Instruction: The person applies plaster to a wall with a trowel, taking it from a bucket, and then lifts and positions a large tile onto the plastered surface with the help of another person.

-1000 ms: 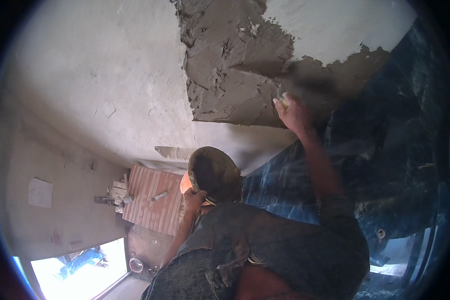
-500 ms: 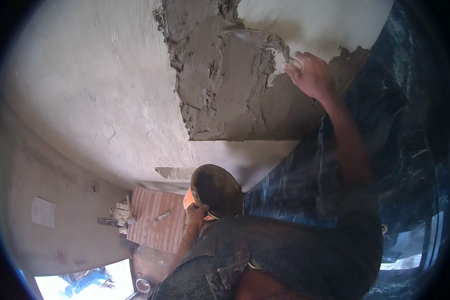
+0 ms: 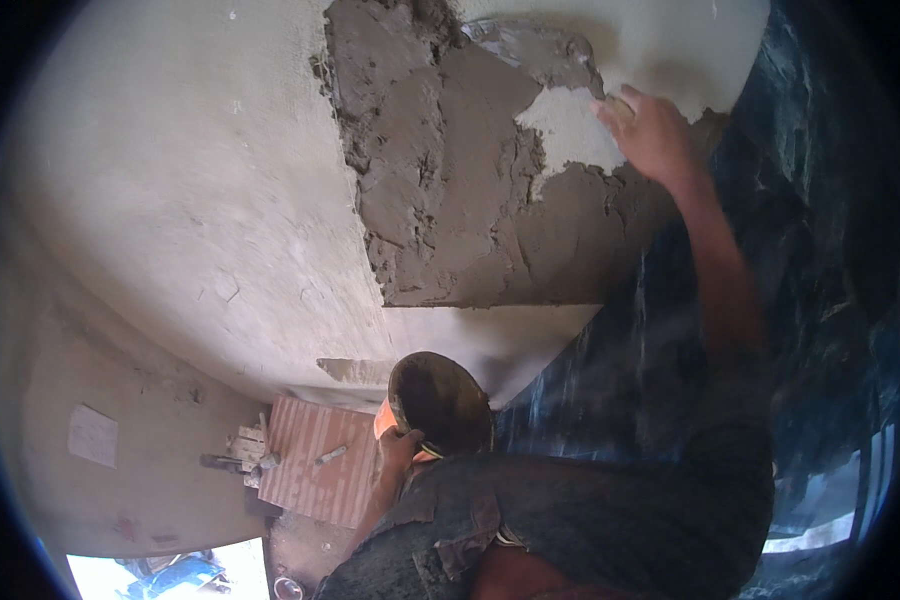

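My right hand (image 3: 660,142) is closed round the handle of a trowel, raised against the pale wall. The trowel's blade (image 3: 545,52) lies nearly flat to the wall, smeared with wet brown plaster. Below the blade, a bare light patch (image 3: 575,128) shows within the rough coat of brown plaster (image 3: 475,190). Lower down, my left hand (image 3: 400,452) grips the rim of an orange bucket (image 3: 383,418), tilted so its mouth faces up. The bucket's inside is dark and caked; how much it contains is hard to tell.
Dark blue plastic sheeting (image 3: 620,390) hangs along the right side. At the lower left stands a ridged reddish block (image 3: 315,455) with a small tool (image 3: 330,455) on it. A paper sheet (image 3: 93,436) is on the left wall, above a bright opening (image 3: 170,575).
My right hand and the trowel have moved up and right along the wall. The bare patch beneath the blade has grown wider. My left hand still grips the bucket.
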Available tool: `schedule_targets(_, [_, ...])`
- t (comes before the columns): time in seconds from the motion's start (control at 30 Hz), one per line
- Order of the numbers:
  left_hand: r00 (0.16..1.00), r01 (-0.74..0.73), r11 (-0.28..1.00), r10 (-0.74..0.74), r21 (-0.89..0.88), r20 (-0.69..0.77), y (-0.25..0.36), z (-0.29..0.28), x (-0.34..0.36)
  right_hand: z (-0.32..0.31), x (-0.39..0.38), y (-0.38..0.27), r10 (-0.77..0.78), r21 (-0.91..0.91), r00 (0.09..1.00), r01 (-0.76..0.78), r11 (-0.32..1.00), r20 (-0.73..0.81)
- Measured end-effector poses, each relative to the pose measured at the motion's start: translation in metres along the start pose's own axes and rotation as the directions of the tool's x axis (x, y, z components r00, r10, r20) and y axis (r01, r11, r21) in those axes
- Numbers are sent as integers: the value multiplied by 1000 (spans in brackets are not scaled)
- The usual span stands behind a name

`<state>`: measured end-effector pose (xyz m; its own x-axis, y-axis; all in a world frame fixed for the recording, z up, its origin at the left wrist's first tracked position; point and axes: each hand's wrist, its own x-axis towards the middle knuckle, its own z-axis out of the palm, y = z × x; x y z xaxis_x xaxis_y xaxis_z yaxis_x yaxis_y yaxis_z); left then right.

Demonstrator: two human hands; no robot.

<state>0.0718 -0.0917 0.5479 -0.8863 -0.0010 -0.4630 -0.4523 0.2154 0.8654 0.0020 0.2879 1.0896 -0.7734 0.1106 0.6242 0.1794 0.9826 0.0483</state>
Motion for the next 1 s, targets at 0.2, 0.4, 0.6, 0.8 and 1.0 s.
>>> schedule_targets(0.2, [1000,-14,988,16,155,-15,27,1,-11,18,-3,-11,-67,46,998,67,997,-3])
schedule_targets(0.4, [999,34,996,-37,88,28,38,-1,-17,21,37,-16,-77,117,995,70,991,62])
schedule_targets(0.6, [996,68,996,-64,-60,58,14,-2,-13,22,38,13,-45,169,994,27,985,103])
schedule_targets(0.8, [999,49,998,-50,25,18,46,-11,-43,26,-13,43,164,64,986,-164,984,14])
schedule_targets(1.0, [999,39,998,-39,47,-6,21,-19,-26,22,-22,-17,89,171,995,-97,980,52])
